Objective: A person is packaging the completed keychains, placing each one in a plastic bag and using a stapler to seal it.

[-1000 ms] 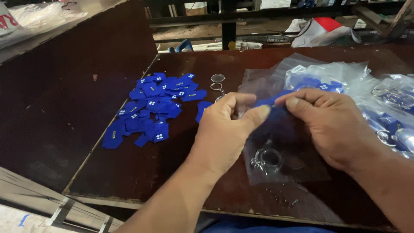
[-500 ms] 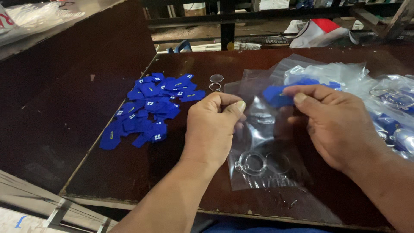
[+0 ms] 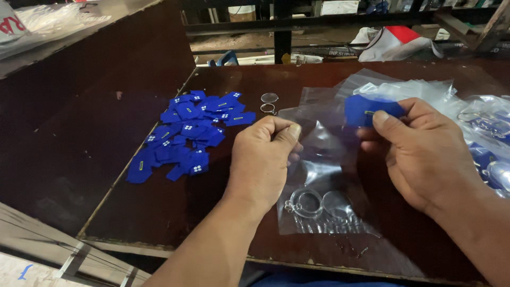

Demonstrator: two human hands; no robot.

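Fingers [image 3: 287, 133] of our left hand [image 3: 263, 159] pinch the upper edge of a clear plastic bag [image 3: 324, 175], holding its mouth up, while our right hand [image 3: 425, 154] grips a blue fabric tag [image 3: 366, 109] between thumb and forefinger just above that opening. We judge the step as loading the tag into the bag; the next move calls for spreading the limp, glossy film wide enough to admit it. Inside the bag's bottom lie round transparent keyring discs [image 3: 319, 204] with metal loops. A heap of matching flat blue tags [image 3: 186, 133] rests on the dark brown surface [image 3: 159, 212], well apart to the left.
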